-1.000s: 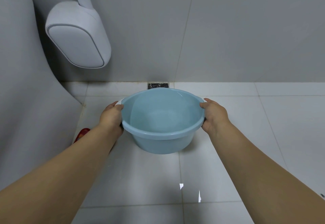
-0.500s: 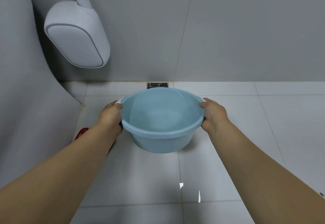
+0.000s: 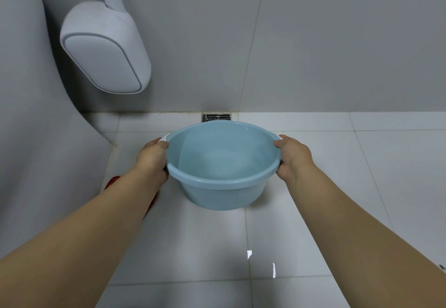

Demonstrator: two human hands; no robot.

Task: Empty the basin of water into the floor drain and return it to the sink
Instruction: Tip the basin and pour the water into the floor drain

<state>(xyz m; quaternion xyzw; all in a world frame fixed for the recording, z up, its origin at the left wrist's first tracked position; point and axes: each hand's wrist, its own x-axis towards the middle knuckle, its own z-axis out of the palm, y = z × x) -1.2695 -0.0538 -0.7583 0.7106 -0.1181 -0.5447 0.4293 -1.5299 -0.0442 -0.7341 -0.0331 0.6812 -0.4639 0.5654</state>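
Hardly anything has shifted since the earlier frames: the basin (image 3: 223, 162) stays held level above the floor tiles (image 3: 183, 240).

Left hand (image 3: 152, 160) grasps the basin's left rim handle and right hand (image 3: 293, 158) grasps the right one, thumbs over the edge. Water lies in its bottom. Just beyond its far rim, the floor drain (image 3: 216, 117) sits against the grey wall (image 3: 313, 42). A white wall fixture (image 3: 103, 51) hangs far left; something red (image 3: 112, 183) peeks beside the left forearm.

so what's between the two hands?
Head view: only the light blue plastic basin, holding water; left hand and right hand each grip its rim on opposite sides.
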